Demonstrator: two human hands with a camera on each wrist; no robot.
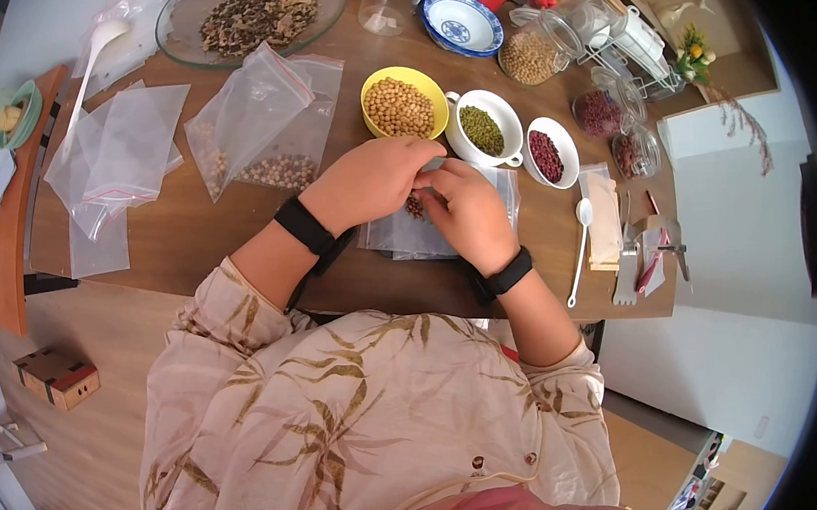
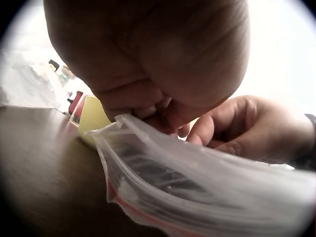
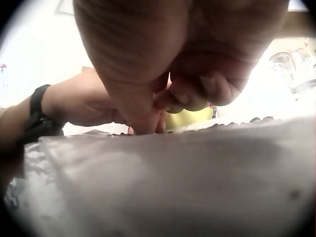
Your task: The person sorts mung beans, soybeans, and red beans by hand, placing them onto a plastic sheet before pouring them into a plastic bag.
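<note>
Both hands meet over a clear zip bag lying near the table's front edge, with dark red beans showing between them. The left hand has its fingers curled and pinching at the bag's upper part; its fingertips are partly hidden. Close beside it, the right hand bends its thumb and fingers toward the same spot. In the left wrist view the bag with a red seal line spreads below the left hand. The right wrist view has the bag under the right hand.
Behind the hands stand a yellow bowl of chickpeas, a white bowl of green beans and a white dish of red beans. Zip bags lie left; jars and a white spoon are right.
</note>
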